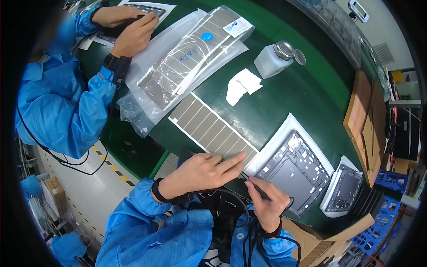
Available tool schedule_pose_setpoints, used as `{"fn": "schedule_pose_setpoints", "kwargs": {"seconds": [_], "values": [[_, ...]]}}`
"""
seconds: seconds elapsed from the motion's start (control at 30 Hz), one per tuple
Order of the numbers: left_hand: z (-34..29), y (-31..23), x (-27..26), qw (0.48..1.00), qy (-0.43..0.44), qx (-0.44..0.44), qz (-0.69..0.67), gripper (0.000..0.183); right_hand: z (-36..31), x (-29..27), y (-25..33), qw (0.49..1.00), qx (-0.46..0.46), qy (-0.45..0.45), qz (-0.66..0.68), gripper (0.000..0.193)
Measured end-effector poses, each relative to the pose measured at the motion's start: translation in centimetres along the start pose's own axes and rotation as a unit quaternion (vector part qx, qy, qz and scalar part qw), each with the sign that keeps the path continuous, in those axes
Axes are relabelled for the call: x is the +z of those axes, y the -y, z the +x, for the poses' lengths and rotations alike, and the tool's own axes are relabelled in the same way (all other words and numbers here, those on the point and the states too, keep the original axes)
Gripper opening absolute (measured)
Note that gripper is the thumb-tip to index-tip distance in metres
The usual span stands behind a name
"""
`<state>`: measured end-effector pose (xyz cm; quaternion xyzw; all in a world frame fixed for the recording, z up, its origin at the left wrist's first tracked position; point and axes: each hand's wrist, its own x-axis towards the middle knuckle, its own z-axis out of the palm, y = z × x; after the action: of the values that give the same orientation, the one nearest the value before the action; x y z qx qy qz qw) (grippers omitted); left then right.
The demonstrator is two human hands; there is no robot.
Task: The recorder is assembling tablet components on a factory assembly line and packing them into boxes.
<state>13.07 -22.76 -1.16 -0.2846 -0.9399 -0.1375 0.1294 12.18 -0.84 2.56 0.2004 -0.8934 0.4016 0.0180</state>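
Gripping a slim dark tool [263, 194] in the right hand [273, 206], pointing its tip toward the near end of a striped grey sheet [205, 127]. Resting the left hand [201, 172] on that same end, not being able to tell about any pinch from beneath. Lying, as to the sheet, flat on the green table [275, 104]. Seeing rightward a grey panel [291, 178] on white backing; looking beyond, finding white paper [242, 86], a metal-capped bottle [270, 63], bagged sheets [184, 62] and, at far left, a co-worker's hands [133, 38].
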Motion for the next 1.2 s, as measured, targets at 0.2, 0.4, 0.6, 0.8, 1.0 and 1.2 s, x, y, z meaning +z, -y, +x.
{"fn": "schedule_pose_setpoints", "kwargs": {"seconds": [0.2, 0.4, 0.6, 0.8, 1.0, 1.2], "values": [[-0.1, 0.1, -0.4, 0.999, 0.038, -0.012, -0.018, 0.047, 0.0, 0.1, -0.3, 0.993, 0.094, -0.024, 0.070, 0.012], [-0.1, 0.2, -0.5, 0.999, 0.044, -0.019, -0.020, 0.047, -0.1, -0.1, -0.8, 0.979, 0.154, -0.035, 0.129, 0.010], [0.1, 0.2, -0.1, 0.999, 0.037, -0.020, -0.031, 0.048, -0.2, -1.9, -0.4, 0.971, 0.182, -0.040, 0.150, 0.011], [1.3, -0.4, -3.8, 0.999, -0.021, 0.019, -0.039, 0.048, -4.1, -16.0, -4.0, 0.961, 0.072, -0.267, 0.019, 0.008], [12.8, -6.7, -4.1, 0.968, 0.019, 0.223, -0.113, 0.046, -4.5, -21.1, -12.4, 0.968, 0.061, -0.122, -0.209, 0.009], [19.7, -12.0, 4.5, 0.942, 0.112, 0.302, -0.095, 0.042, -4.6, -21.6, -14.4, 0.979, 0.041, -0.113, -0.165, 0.010]]}}
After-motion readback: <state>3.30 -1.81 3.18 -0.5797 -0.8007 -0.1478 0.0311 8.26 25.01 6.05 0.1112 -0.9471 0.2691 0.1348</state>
